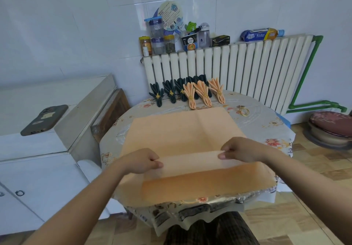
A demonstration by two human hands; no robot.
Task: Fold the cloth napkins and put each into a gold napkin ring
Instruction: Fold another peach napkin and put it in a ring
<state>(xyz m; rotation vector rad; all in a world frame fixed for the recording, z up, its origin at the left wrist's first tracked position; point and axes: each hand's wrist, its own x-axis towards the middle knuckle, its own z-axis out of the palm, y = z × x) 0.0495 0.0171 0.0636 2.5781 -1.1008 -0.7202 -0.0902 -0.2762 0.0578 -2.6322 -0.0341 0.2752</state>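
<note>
An open napkin [182, 136] lies on the table [266, 124], its near strip folded up between the left hand [142, 160] and right hand [242, 149]. Behind it stand ringed napkins [187, 92] in a row (radiator [238, 67] behind them); a loose ring [244, 111] lies to the right

there is one view only — a wide-angle camera worn on the person's head, looking forward and steeply down across a round table [266, 122]. it sits close above the table's near edge, so both forearms reach in from the bottom corners and the left hand [142, 160] and right hand [242, 149] fall in the lower middle. the table's far edge lies mid-frame; beyond it the view faces a radiator [238, 67] on a tiled wall. straight lines bow toward the borders — a white cabinet [47, 149] fills the left side.
</note>
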